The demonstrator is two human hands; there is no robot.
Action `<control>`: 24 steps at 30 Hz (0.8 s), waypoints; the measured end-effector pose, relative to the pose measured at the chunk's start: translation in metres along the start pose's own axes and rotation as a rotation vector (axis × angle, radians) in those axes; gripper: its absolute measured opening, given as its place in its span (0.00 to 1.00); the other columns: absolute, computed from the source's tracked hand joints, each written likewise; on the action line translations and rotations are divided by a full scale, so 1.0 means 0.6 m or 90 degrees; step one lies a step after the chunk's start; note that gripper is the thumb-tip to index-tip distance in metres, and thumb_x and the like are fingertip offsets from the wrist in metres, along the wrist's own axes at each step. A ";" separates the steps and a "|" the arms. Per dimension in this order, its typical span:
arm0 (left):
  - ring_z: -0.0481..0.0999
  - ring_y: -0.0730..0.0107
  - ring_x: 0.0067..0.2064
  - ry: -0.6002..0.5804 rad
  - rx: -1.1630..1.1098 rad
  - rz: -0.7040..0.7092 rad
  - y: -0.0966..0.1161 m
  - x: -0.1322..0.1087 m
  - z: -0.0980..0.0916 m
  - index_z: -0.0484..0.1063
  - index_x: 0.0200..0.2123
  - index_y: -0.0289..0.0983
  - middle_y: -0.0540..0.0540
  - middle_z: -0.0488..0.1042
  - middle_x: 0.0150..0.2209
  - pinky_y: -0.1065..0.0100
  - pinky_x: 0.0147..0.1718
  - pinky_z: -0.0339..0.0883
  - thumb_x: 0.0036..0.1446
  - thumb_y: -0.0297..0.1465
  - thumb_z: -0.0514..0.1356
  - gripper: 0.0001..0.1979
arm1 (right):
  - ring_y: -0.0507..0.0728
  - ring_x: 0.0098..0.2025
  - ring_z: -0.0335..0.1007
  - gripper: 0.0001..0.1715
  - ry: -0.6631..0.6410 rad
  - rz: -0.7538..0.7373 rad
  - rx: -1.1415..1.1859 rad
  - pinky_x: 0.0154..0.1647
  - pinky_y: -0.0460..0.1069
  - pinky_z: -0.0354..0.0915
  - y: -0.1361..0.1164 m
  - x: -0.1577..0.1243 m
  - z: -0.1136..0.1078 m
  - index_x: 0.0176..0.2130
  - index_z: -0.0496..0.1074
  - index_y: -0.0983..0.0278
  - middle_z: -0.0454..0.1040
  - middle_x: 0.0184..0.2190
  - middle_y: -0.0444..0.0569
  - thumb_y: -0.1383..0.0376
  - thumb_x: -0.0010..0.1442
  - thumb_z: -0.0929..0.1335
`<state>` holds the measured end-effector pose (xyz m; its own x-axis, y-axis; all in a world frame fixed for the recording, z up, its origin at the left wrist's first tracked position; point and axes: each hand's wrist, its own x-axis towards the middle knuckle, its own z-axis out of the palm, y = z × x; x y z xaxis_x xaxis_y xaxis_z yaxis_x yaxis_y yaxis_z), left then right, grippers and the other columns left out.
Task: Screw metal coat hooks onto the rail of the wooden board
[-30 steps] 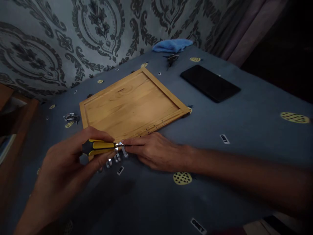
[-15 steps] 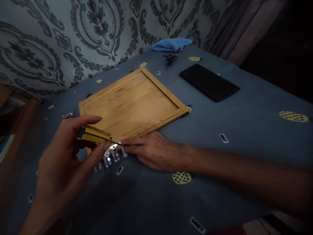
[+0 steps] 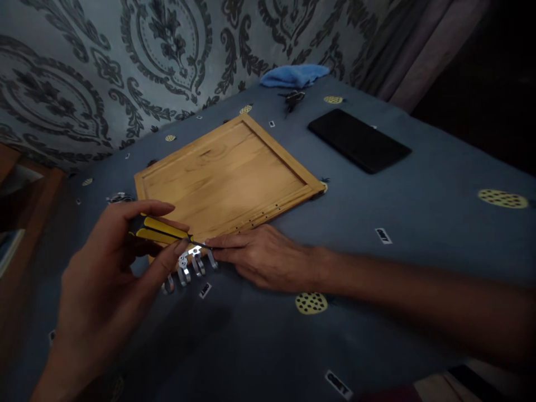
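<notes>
My left hand (image 3: 113, 279) is curled around the yellow-and-black handle of a screwdriver (image 3: 165, 228), thumb below and index finger above. The thin shaft slants right and down to the fingertips of my right hand (image 3: 268, 257), which are pressed together around its tip. Whatever else those fingertips pinch is hidden. Beneath the shaft, silver metal hooks (image 3: 183, 268) stick out over the near edge of a wooden panel (image 3: 226, 173). This framed panel lies flat on the table, with a row of small dark holes along its near right edge.
The table has a grey-blue cloth (image 3: 427, 279) printed with pineapples. A black flat case (image 3: 358, 140) lies at right, with keys (image 3: 293, 99) and a blue cloth (image 3: 294, 76) farther back. Small metal pieces (image 3: 120, 198) lie left of the panel. Patterned wallpaper rises behind.
The screwdriver handle has turned slightly and shifted a little left in my left hand. My right hand and the wooden panel stay in place.
</notes>
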<state>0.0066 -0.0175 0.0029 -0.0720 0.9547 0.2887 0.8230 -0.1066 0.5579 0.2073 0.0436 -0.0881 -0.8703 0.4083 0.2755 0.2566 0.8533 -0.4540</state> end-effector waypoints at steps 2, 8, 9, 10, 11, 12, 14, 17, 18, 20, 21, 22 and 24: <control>0.84 0.63 0.40 0.018 -0.008 -0.009 0.002 -0.001 0.000 0.72 0.47 0.54 0.56 0.79 0.41 0.68 0.30 0.81 0.55 0.39 0.66 0.15 | 0.58 0.50 0.77 0.21 0.002 -0.002 0.005 0.41 0.51 0.74 0.000 0.000 0.000 0.56 0.73 0.67 0.71 0.61 0.52 0.73 0.65 0.64; 0.81 0.61 0.46 0.018 -0.082 -0.051 0.011 -0.003 -0.003 0.71 0.47 0.49 0.56 0.76 0.42 0.63 0.41 0.82 0.57 0.37 0.64 0.14 | 0.60 0.51 0.77 0.22 -0.004 0.006 0.015 0.42 0.52 0.74 -0.001 0.000 -0.001 0.56 0.73 0.69 0.71 0.62 0.51 0.74 0.64 0.64; 0.81 0.61 0.45 0.019 -0.081 -0.053 0.011 -0.003 -0.003 0.71 0.47 0.50 0.55 0.76 0.42 0.63 0.40 0.82 0.57 0.37 0.64 0.14 | 0.60 0.51 0.77 0.22 -0.005 0.006 0.015 0.42 0.53 0.74 -0.001 0.000 -0.001 0.56 0.73 0.69 0.71 0.62 0.50 0.74 0.64 0.64; 0.82 0.62 0.45 0.022 -0.076 -0.053 0.011 -0.003 -0.002 0.71 0.46 0.50 0.55 0.77 0.42 0.64 0.39 0.82 0.56 0.37 0.65 0.14 | 0.60 0.50 0.77 0.22 -0.005 0.005 0.014 0.41 0.53 0.74 -0.001 0.001 -0.001 0.56 0.73 0.69 0.71 0.62 0.50 0.73 0.64 0.64; 0.82 0.62 0.44 0.028 -0.070 -0.052 0.011 -0.003 -0.001 0.71 0.46 0.50 0.55 0.77 0.42 0.65 0.39 0.82 0.55 0.37 0.66 0.15 | 0.60 0.50 0.78 0.22 -0.005 0.004 0.014 0.41 0.53 0.75 -0.001 0.001 -0.001 0.56 0.73 0.69 0.71 0.62 0.50 0.73 0.64 0.65; 0.82 0.63 0.43 0.031 -0.062 -0.047 0.011 -0.002 0.000 0.72 0.46 0.50 0.55 0.77 0.42 0.66 0.38 0.82 0.54 0.37 0.67 0.15 | 0.59 0.49 0.78 0.22 -0.005 0.003 0.013 0.40 0.53 0.75 0.000 0.001 0.000 0.56 0.73 0.69 0.71 0.62 0.50 0.73 0.64 0.65; 0.82 0.63 0.43 0.028 -0.049 -0.034 0.010 -0.002 0.001 0.72 0.46 0.50 0.56 0.77 0.42 0.67 0.38 0.82 0.55 0.37 0.66 0.15 | 0.59 0.49 0.78 0.22 -0.006 0.004 0.012 0.40 0.53 0.75 0.000 0.001 0.000 0.56 0.73 0.68 0.70 0.62 0.50 0.73 0.64 0.65; 0.83 0.64 0.43 0.021 -0.035 -0.024 0.008 -0.001 0.000 0.72 0.46 0.51 0.57 0.77 0.43 0.68 0.38 0.82 0.56 0.38 0.65 0.14 | 0.59 0.50 0.77 0.22 -0.004 0.001 0.007 0.40 0.52 0.75 -0.001 0.000 -0.001 0.56 0.73 0.68 0.71 0.62 0.51 0.73 0.64 0.64; 0.83 0.64 0.43 0.017 -0.034 -0.025 0.008 -0.001 0.000 0.72 0.47 0.51 0.58 0.78 0.42 0.69 0.38 0.82 0.57 0.38 0.64 0.13 | 0.60 0.50 0.77 0.22 0.000 -0.001 0.005 0.40 0.52 0.74 -0.001 0.000 -0.001 0.56 0.73 0.68 0.71 0.62 0.51 0.73 0.64 0.64; 0.83 0.66 0.43 0.017 -0.034 -0.029 0.006 0.000 -0.001 0.72 0.47 0.50 0.57 0.78 0.41 0.70 0.38 0.81 0.56 0.37 0.65 0.14 | 0.60 0.51 0.77 0.22 0.004 -0.003 0.003 0.41 0.52 0.74 -0.002 0.000 -0.001 0.56 0.73 0.68 0.71 0.61 0.51 0.73 0.64 0.64; 0.83 0.66 0.42 0.016 -0.037 -0.032 0.005 0.000 -0.001 0.72 0.47 0.50 0.57 0.79 0.41 0.71 0.36 0.81 0.56 0.36 0.66 0.15 | 0.59 0.50 0.77 0.22 0.005 -0.004 0.002 0.40 0.52 0.75 -0.002 0.000 -0.001 0.56 0.73 0.68 0.71 0.61 0.52 0.73 0.64 0.64; 0.83 0.65 0.41 0.023 -0.039 -0.029 0.003 0.000 -0.001 0.72 0.48 0.49 0.56 0.79 0.41 0.71 0.35 0.81 0.55 0.36 0.67 0.17 | 0.59 0.50 0.77 0.22 0.005 -0.005 0.004 0.40 0.52 0.75 -0.002 0.000 -0.001 0.56 0.73 0.68 0.72 0.61 0.52 0.73 0.64 0.64; 0.83 0.64 0.41 0.043 -0.043 -0.011 -0.002 0.001 0.000 0.72 0.49 0.50 0.54 0.78 0.41 0.69 0.33 0.82 0.53 0.36 0.68 0.20 | 0.60 0.50 0.77 0.22 0.003 -0.007 0.006 0.40 0.52 0.75 -0.001 0.000 0.000 0.56 0.73 0.69 0.72 0.61 0.53 0.73 0.64 0.64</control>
<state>0.0059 -0.0169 0.0024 -0.1258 0.9360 0.3287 0.7816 -0.1106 0.6139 0.2071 0.0433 -0.0879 -0.8712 0.4005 0.2841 0.2430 0.8544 -0.4592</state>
